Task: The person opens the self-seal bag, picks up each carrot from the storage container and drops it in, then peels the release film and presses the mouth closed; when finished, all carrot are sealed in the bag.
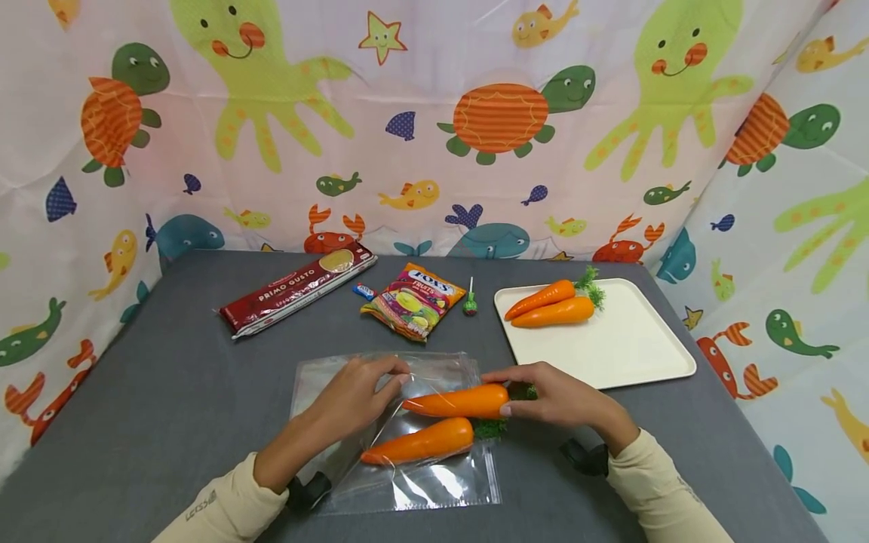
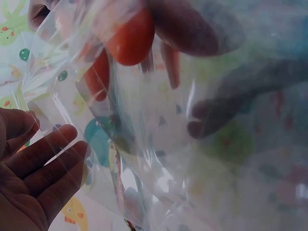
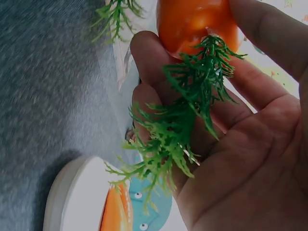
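A clear plastic bag (image 1: 448,486) lies in front of me on the dark table, with one toy carrot (image 1: 421,443) inside, its leaves toward the right-hand opening. My left hand (image 1: 360,392) pinches the upper layer of the bag between thumb and fingers, lifting the film. In my right hand (image 1: 557,396), thumb and fingers grip a second carrot (image 1: 458,401) at its thick end, its tip pointing left among the bag's film. The right wrist view shows that carrot's green leaves (image 3: 192,91) hanging over the palm. Through the film in the left wrist view shows an orange carrot tip (image 2: 130,41).
On the right, a cream tray (image 1: 638,339) holds two more carrots (image 1: 553,311). Behind the bag are a candy packet (image 1: 414,302), a green lollipop (image 1: 470,303) and a small blue-wrapped sweet (image 1: 363,291). A red spaghetti pack (image 1: 299,290) lies at back left, before a printed curtain (image 1: 407,98).
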### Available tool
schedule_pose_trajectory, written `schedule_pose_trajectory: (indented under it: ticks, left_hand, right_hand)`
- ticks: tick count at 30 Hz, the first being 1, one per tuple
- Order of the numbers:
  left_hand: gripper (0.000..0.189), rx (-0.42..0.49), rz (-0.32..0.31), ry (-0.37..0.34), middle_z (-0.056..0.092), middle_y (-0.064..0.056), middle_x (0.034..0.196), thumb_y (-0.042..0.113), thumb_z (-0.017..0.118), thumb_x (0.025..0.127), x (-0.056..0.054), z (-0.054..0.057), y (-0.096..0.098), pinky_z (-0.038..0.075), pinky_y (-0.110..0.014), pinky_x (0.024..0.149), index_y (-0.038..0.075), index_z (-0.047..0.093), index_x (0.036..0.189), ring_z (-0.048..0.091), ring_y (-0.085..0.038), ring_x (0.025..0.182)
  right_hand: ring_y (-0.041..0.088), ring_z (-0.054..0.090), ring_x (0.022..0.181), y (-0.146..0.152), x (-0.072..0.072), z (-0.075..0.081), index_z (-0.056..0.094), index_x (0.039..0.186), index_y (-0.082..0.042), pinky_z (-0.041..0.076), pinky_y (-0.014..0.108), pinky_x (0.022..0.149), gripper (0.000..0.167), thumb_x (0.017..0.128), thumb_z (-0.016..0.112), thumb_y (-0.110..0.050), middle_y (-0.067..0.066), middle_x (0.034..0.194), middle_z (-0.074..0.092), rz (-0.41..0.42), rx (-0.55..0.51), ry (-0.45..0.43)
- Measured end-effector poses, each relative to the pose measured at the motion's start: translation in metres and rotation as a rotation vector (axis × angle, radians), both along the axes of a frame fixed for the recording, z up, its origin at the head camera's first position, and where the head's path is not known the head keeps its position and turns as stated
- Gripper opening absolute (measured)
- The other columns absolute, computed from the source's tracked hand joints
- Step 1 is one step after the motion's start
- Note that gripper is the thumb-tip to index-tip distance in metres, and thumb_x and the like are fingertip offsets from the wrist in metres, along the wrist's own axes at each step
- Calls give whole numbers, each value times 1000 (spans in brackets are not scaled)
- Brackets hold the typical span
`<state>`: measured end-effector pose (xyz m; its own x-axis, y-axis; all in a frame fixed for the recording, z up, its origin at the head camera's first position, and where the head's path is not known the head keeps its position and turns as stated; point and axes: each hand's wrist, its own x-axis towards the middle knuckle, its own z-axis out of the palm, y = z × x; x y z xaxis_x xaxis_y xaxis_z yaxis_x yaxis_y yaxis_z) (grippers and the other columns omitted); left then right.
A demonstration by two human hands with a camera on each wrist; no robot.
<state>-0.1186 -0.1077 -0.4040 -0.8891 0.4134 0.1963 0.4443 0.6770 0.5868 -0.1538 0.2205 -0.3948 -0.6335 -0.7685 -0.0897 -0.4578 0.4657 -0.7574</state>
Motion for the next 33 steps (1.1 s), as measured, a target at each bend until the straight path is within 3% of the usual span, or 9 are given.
schedule_pose_trajectory:
  ticks: [6,12,23,27,33]
  left_hand:
    - [18,11,4,10,70,6,93,20,64,96,0,0,-3,51,-40,84,11,70,110,56,-4,72]
    - [16,28,5,1,70,4,92,20,65,96,-1,0,-6,49,-45,89,12,70,108,57,-5,74]
    - [14,-6,25,-8,64,16,81,22,65,96,-2,3,-8,48,-44,89,14,69,107,54,-2,69]
    - [14,-5,30,-10,65,15,82,21,66,95,-1,3,-8,51,-37,83,15,69,107,56,-3,72]
    - [14,1,19,-9,60,15,78,22,64,97,-1,1,-9,51,-24,69,15,69,106,53,-4,70]
  right_hand:
    - [16,59,102,-11,-3,-4,57,136,-7,49,42,93,48,93,68,-26,3,127,62,12,-25,9]
    - [15,60,103,-21,-6,-10,59,134,-8,49,37,94,49,91,71,-27,1,125,63,9,-46,21]
    - [18,55,118,-34,-10,-19,57,138,-15,42,46,102,46,94,67,-28,1,133,58,25,-24,2]
    - [20,53,123,-38,-10,-20,53,141,-14,40,47,104,50,95,66,-28,3,137,56,29,-8,-13]
    - [21,52,125,-35,-5,-18,54,140,-12,41,48,103,47,97,63,-29,2,137,56,-6,-44,60]
